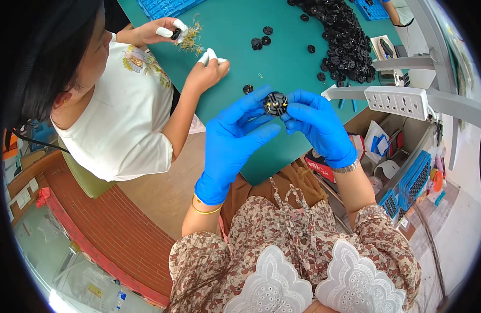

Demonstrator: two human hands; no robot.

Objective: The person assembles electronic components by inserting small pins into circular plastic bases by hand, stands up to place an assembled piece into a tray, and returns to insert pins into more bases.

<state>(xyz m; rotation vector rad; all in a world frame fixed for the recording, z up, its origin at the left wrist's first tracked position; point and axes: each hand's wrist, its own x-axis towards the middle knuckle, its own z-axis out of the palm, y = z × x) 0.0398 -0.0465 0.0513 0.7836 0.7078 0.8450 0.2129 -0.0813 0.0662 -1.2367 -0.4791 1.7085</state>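
Observation:
In front of me, over the green table's near part, is a black round plastic part with slots and small brass-coloured pieces in its face. My left hand, in a blue glove, grips its left edge with the fingers, the thumb lying lower. From the other side my gloved right hand pinches the right edge, where a brass-coloured bit shows by the fingertips. A similar black disc lies on the table just beyond my left fingers. One tiny metal pin rests near it.
A large heap of black round parts covers the far right. At left, a co-worker's hands with white finger covers work by a pile of brass-coloured pins. A metal frame carries a white power strip at right. Blue-handled pliers lie below.

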